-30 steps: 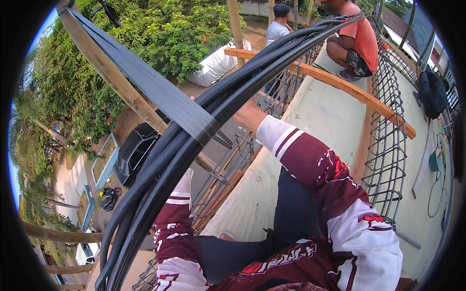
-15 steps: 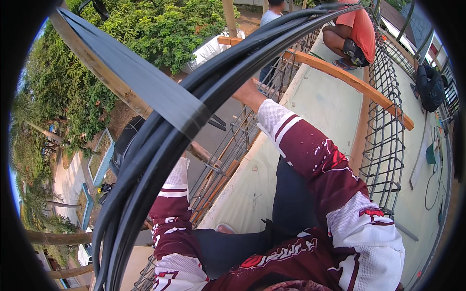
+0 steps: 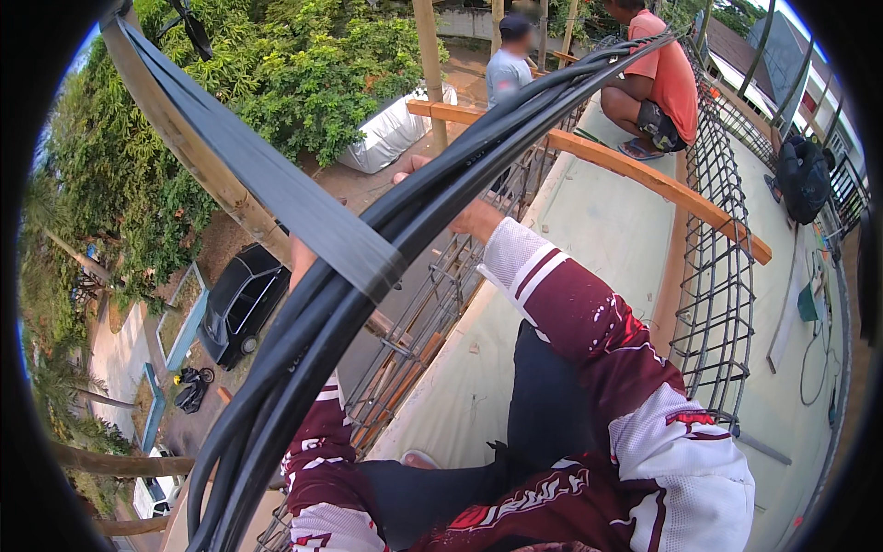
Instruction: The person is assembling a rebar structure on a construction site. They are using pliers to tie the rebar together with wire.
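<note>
A thick bundle of black cables (image 3: 313, 317) runs diagonally across, close in front of my view. A flat dark grey band (image 3: 253, 175) wraps the bundle and stretches up left to a bamboo pole (image 3: 207, 175). My right hand (image 3: 474, 221) reaches behind the bundle; its bent fingertips show on the far side, but the cables hide its grasp. Left of the bundle, my left hand (image 3: 299, 262) shows only as a sliver beside the band. The cables and band cover its fingers. Both forearms wear maroon-and-white sleeves.
Rebar cages (image 3: 713, 276) flank the pale slab where I sit. A wooden beam (image 3: 653, 175) crosses it. A person in an orange shirt (image 3: 671, 74) squats ahead; another in grey (image 3: 506, 74) stands beyond the edge. Far below on the left is a black car (image 3: 239, 304).
The view has shifted, bringing the car and the person in grey further into sight. My right fingertips and part of my left hand now show around the cables.
</note>
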Motion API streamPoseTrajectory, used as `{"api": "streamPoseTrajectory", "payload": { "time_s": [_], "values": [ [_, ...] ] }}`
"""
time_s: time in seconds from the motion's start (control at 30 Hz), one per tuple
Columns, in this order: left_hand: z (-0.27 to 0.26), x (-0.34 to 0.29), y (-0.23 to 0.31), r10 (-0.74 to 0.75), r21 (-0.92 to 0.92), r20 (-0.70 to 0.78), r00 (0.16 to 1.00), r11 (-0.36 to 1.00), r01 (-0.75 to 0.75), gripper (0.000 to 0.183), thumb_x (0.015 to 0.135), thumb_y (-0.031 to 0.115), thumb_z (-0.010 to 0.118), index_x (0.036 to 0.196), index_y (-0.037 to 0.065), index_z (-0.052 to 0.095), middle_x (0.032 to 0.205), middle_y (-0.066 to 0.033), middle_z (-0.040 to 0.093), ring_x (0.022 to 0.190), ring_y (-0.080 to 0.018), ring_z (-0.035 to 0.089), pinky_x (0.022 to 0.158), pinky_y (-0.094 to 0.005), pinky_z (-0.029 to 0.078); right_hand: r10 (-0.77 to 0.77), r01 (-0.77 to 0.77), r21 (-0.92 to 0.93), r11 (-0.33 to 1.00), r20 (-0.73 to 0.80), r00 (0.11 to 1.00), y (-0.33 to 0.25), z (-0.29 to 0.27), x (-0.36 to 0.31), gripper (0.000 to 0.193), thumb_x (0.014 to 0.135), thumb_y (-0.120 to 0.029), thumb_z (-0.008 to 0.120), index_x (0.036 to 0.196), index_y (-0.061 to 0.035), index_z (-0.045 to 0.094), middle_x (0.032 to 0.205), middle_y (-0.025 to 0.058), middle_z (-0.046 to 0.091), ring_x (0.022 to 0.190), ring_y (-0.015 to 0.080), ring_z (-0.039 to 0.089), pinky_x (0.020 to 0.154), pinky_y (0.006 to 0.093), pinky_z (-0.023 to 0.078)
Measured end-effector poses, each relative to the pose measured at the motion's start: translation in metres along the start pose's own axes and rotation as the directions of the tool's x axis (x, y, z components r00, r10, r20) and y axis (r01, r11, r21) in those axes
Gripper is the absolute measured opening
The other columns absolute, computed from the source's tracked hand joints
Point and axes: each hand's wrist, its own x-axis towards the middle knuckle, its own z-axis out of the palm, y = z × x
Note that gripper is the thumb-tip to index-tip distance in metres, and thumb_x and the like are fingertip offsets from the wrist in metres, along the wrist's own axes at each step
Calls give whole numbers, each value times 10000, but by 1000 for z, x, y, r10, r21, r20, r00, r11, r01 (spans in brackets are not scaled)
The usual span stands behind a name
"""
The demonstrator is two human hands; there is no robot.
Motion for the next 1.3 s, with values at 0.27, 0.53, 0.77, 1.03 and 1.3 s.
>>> {"api": "streamPoseTrajectory", "payload": {
  "time_s": [0.27, 0.53, 0.77, 1.03, 1.3],
  "values": [
    [17, -32, 83, -230, -247, -251, 940, 954, 167, 253, 956, 312, 691, 883, 72, 659, 657, 3, 582, 520, -80, 504, 447, -228, 374, -170, 234, -698, 677, 160, 972, 34, 2, 3, 219, 965, -236, 593, 944, -29, 526, 759, 51, 535, 732, 149, 502, 664, 345, 451],
    [7, -20, 79, -192, -170, -375, 907, 976, 136, 197, 941, 231, 716, 862, 59, 662, 714, -41, 668, 509, -79, 508, 444, -233, 370, -102, 262, -829, 494, 243, 965, 37, 13, -5, 244, 968, -156, 493, 1105, -49, 665, 949, 248, 694, 919, 455, 655, 807, 558, 498],
    [4, -31, 88, -8, -241, -290, 957, 968, -65, 188, 952, 187, 699, 889, 18, 648, 736, -85, 688, 526, -104, 520, 482, -253, 409, 50, 256, -856, 449, 310, 949, 50, 6, -5, 339, 877, -59, 547, 1191, -51, 674, 1059, 245, 693, 1017, 430, 656, 845, 524, 506],
    [-15, -14, 81, -33, -49, -509, 860, 999, 9, 193, 989, 195, 655, 933, 11, 647, 758, -62, 649, 560, -100, 519, 518, -245, 419, -63, 277, -890, 362, 273, 960, 50, 22, -8, 220, 846, -90, 552, 1006, -11, 682, 940, 267, 693, 917, 445, 671, 796, 524, 518],
    [-58, -7, 50, -195, -454, -523, 830, 887, -78, 124, 977, 199, 585, 941, 82, 601, 748, -7, 544, 615, -96, 511, 459, -237, 333, -252, 518, -669, 532, 459, 852, 33, 79, -41, 223, 875, -140, 524, 885, 18, 681, 806, 274, 679, 796, 466, 670, 751, 546, 514]
  ]
}}
